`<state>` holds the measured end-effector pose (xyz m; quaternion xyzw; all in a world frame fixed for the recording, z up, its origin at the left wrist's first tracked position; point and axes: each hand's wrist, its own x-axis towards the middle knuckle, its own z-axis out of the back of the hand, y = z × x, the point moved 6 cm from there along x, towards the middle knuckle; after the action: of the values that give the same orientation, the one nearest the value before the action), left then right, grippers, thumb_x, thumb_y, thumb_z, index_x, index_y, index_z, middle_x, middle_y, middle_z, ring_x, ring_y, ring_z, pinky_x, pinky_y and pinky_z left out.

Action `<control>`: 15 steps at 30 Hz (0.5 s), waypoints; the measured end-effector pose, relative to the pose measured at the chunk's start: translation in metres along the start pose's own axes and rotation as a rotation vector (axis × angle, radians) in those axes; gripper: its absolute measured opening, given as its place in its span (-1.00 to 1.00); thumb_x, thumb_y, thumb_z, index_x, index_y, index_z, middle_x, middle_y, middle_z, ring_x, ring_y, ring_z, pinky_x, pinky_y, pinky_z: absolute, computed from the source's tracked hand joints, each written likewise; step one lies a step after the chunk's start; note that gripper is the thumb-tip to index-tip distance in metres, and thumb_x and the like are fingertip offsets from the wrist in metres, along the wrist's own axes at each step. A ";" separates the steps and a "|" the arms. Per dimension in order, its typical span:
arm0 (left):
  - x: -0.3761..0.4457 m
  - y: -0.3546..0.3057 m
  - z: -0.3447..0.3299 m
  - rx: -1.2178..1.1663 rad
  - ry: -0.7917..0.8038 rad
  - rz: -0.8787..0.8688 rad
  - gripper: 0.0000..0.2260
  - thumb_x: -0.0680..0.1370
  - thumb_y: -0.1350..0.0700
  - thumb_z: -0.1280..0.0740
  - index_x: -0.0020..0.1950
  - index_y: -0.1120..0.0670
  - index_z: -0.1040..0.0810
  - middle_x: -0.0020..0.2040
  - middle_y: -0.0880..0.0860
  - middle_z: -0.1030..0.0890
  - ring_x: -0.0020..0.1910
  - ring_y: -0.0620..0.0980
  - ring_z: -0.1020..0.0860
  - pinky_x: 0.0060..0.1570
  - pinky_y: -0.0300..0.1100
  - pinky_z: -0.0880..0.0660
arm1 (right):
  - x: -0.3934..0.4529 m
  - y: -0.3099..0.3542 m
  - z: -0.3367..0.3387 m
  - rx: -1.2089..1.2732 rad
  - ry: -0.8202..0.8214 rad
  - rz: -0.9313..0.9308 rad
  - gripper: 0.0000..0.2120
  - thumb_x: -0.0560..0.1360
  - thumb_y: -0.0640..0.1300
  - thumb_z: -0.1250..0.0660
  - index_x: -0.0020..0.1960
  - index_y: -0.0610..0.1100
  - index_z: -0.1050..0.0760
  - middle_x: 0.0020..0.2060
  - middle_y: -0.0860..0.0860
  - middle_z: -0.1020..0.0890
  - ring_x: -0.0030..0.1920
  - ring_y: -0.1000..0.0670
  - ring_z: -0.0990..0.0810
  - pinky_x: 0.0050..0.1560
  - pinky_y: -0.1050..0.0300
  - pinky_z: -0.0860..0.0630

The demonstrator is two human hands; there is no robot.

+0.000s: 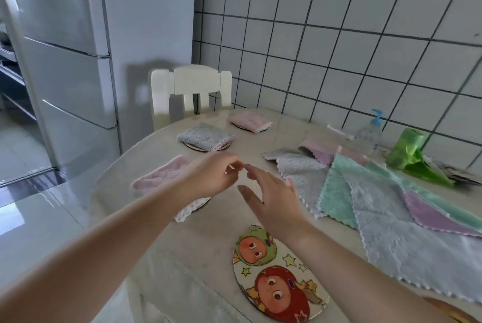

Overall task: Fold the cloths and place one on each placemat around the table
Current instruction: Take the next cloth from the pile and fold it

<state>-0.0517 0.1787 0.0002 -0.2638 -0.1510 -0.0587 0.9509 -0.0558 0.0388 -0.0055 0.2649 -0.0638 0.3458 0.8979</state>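
Note:
Both hands hover over the middle of the table holding nothing. My left hand (211,174) has loosely curled fingers above a folded pink cloth (161,176) that lies on a partly hidden placemat. My right hand (271,194) is spread, fingers relaxed. A folded grey cloth (204,136) covers a round placemat (194,145) farther back, and a folded pink cloth (250,120) covers another at the far edge. A bare cartoon placemat (276,275) lies near me. Several unfolded cloths (365,192), grey, green and purple, are piled on the right.
A white chair (190,93) stands at the far side of the beige table (167,257). A clear pump bottle (370,132) and a green plastic bag (412,155) sit by the tiled wall. A fridge (78,61) stands at the left.

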 end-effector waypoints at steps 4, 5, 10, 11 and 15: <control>0.022 -0.063 -0.043 -0.040 0.053 -0.118 -0.80 0.52 0.13 -0.26 0.11 -0.01 -0.56 0.04 -0.08 -0.58 0.01 -0.11 -0.55 0.05 -0.03 -0.52 | -0.033 -0.058 0.046 -0.075 -0.043 -0.094 -0.56 0.56 0.18 -0.07 0.40 0.09 -0.26 0.30 0.15 -0.46 0.32 0.11 -0.38 0.43 -0.13 -0.13; 0.026 -0.079 -0.056 -0.042 0.080 -0.138 -0.79 0.53 0.13 -0.26 0.14 0.01 -0.55 0.07 -0.06 -0.58 0.02 -0.11 -0.55 0.07 -0.05 -0.51 | -0.045 -0.076 0.057 -0.079 -0.046 -0.128 -0.56 0.56 0.17 -0.09 0.39 0.07 -0.28 0.30 0.13 -0.46 0.31 0.09 -0.39 0.42 -0.09 -0.16; 0.036 -0.154 -0.127 -0.076 0.215 -0.248 -0.78 0.57 0.12 -0.24 0.18 0.09 -0.56 0.11 0.00 -0.59 0.04 -0.10 -0.54 0.10 -0.17 -0.48 | -0.114 -0.167 0.103 -0.179 -0.048 -0.299 -0.62 0.54 0.15 -0.15 0.31 0.08 -0.40 0.27 0.12 -0.49 0.31 0.07 -0.40 0.34 0.03 -0.26; 0.036 -0.166 -0.140 -0.077 0.240 -0.269 -0.78 0.57 0.11 -0.24 0.17 0.08 -0.56 0.10 0.00 -0.60 0.05 -0.08 -0.55 0.10 -0.15 -0.48 | -0.129 -0.182 0.111 -0.183 -0.051 -0.336 -0.65 0.54 0.11 -0.18 0.30 0.08 -0.42 0.27 0.12 -0.49 0.31 0.07 -0.41 0.33 0.04 -0.29; 0.034 -0.205 -0.187 0.023 0.343 -0.376 -0.76 0.54 0.04 -0.27 0.18 0.03 -0.55 0.12 -0.03 -0.60 0.07 -0.10 -0.54 0.12 -0.11 -0.47 | -0.183 -0.226 0.134 -0.214 -0.028 -0.452 -0.70 0.52 0.00 -0.27 0.25 0.06 -0.47 0.20 0.14 -0.52 0.24 0.09 -0.45 0.28 0.12 -0.36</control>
<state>-0.0105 -0.0945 -0.0426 -0.2064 -0.0347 -0.2768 0.9379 -0.0357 -0.2788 -0.0431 0.1808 -0.0516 0.1240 0.9743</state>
